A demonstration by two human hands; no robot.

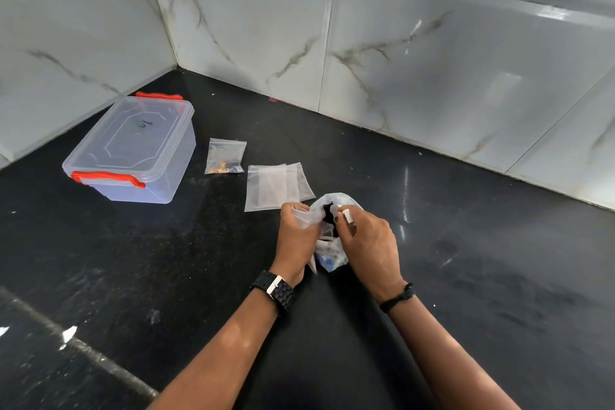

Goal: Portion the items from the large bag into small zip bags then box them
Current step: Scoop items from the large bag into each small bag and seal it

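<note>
box (133,150): lidded | filled zip bag (225,156): small items | hands (336,236): large bag (329,253)

One head-worn view looks forward and down, close over the dark counter (166,260), facing the tiled corner.

Left hand: your left hand (297,236) is gripping the large bag (327,251).
Right hand: your right hand (369,243) is pinching a small white item (347,216) over the large bag's mouth.
Box: the box (133,150) is sitting closed, well left of the large bag.
</note>
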